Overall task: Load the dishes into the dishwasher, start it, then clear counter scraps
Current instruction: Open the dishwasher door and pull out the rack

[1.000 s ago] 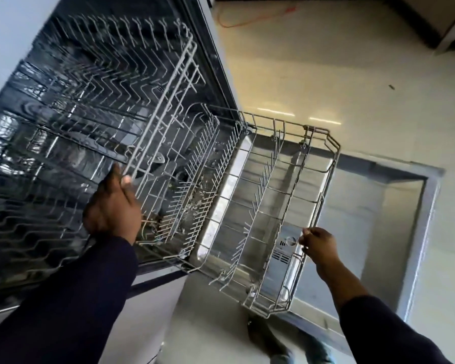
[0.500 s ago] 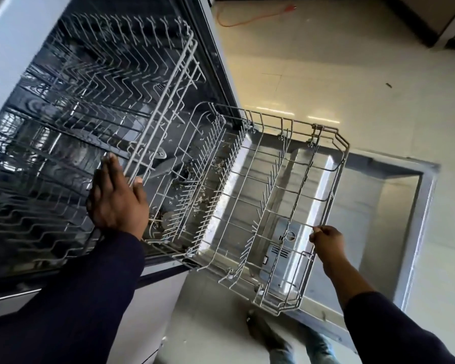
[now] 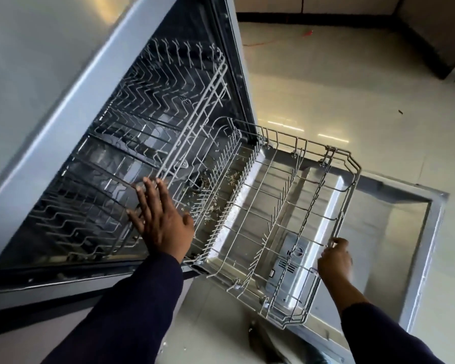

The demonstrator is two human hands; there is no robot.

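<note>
Left hand (image 3: 163, 222) is spread flat, fingers straight and fanned, pressing on the front edge of the upper rack (image 3: 153, 132), which sits inside the dishwasher (image 3: 63, 82) tub. Right hand (image 3: 335, 260) is curled, fingers hooked over the front rim wire of the lower rack (image 3: 281, 214). That lower rack lies between the two hands, drawn out over the open door (image 3: 394, 232), its far corner beyond the right hand's knuckles and its near corner hanging past the door's near edge, below the right wrist. Both racks hold no dishes. Just right of the left hand, crumbs and scraps (image 3: 216, 203) speckle the tub floor under the rack wires. Under the right hand's fingers the detergent compartment (image 3: 286, 261) shows through the wires in the door's steel liner. Beyond the right hand, past the door's outer rim, pale tiled floor (image 3: 352, 88) stretches open to a dark skirting along the wall. Dark sleeves cover both forearms.
</note>
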